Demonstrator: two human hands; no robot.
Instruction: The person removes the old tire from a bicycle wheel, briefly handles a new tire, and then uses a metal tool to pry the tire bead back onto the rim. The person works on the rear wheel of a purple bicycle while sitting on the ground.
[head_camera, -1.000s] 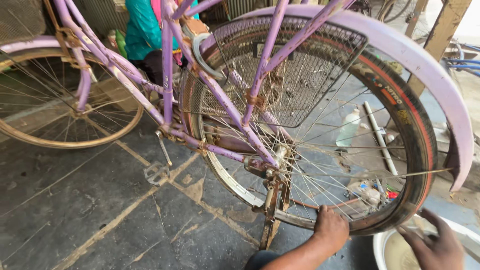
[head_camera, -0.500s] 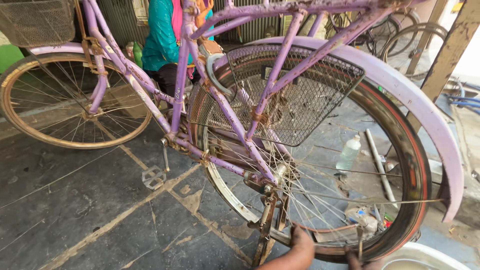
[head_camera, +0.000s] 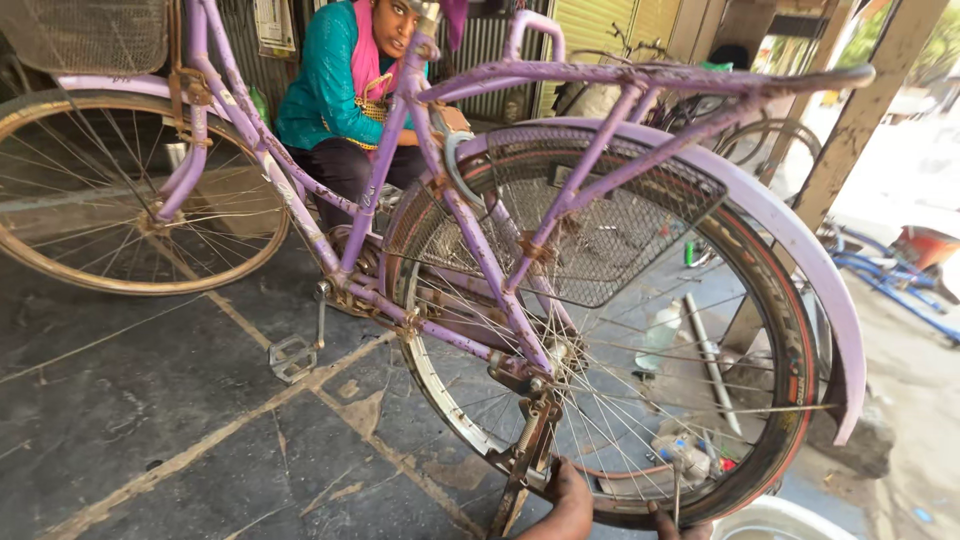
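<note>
Both hands have dropped toward the bottom edge of the view since a second ago, and the camera has tilted up, so more of the lilac-painted steel bicycle frame (head_camera: 480, 250) now shows. The left hand (head_camera: 565, 505) sits at 6 o'clock, pressed against the lower rim of the spoked rear wheel with black tyre (head_camera: 790, 400), just beside the rusty kickstand (head_camera: 525, 455). Its grip is hidden by the knuckles, so whether it holds anything cannot be told. The right hand (head_camera: 680, 522) shows only fingertips, touching the tyre's lowest point; its grip cannot be told either. The wheel is mounted in the frame, under the lilac mudguard (head_camera: 800, 240) and a wire-mesh skirt guard (head_camera: 590, 220). Work at the wheel's bottom looks in progress, not finished. At 11 o'clock a person in a teal top (head_camera: 325, 90) crouches behind the frame.
</note>
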